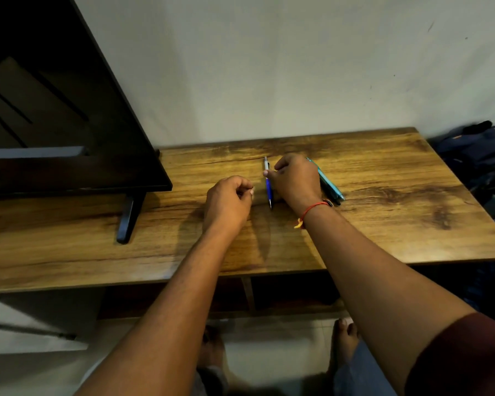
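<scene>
Head view first: nearest us, our bare feet on the pale floor, then the brown wood-grain table. Our left hand rests on the tabletop, fingers curled into a fist with nothing showing inside, parked aside, we judge, so the other hand can work. Just beyond, our right hand sits knuckles up, fingers curled, thumb tip touching the slim blue-and-white ballpoint pen, which lies flat on the table pointing toward us. Whether the hand pinches it we cannot tell. Teal plastic pens lie together against that hand's outer side, likely gathered as one batch. Far left stands the black flat television.
</scene>
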